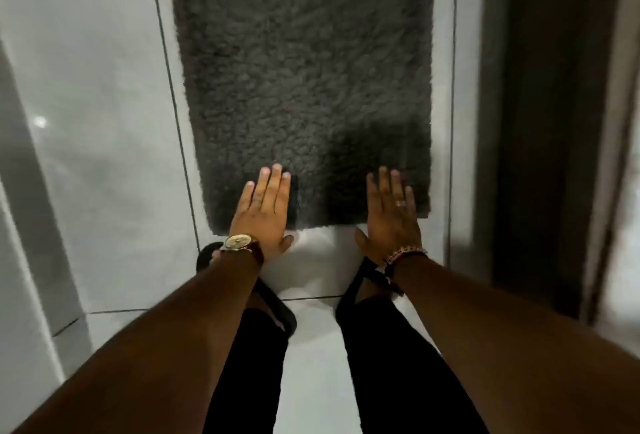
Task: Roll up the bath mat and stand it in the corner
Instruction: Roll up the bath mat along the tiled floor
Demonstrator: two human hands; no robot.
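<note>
A dark grey shaggy bath mat (304, 80) lies flat and unrolled on the white tiled floor, stretching away from me. My left hand (265, 213), with a gold watch on the wrist, hovers flat over the mat's near edge on the left side, fingers extended and close together. My right hand (391, 215), with a ring and a beaded bracelet, is held flat over the near right corner of the mat. Neither hand grips anything. Whether the palms touch the pile I cannot tell.
Glossy white floor tiles (104, 122) spread to the left of the mat. A dark door frame or wall edge (540, 122) runs along the right side. My legs in black trousers and dark sandals (273, 309) stand just behind the mat's near edge.
</note>
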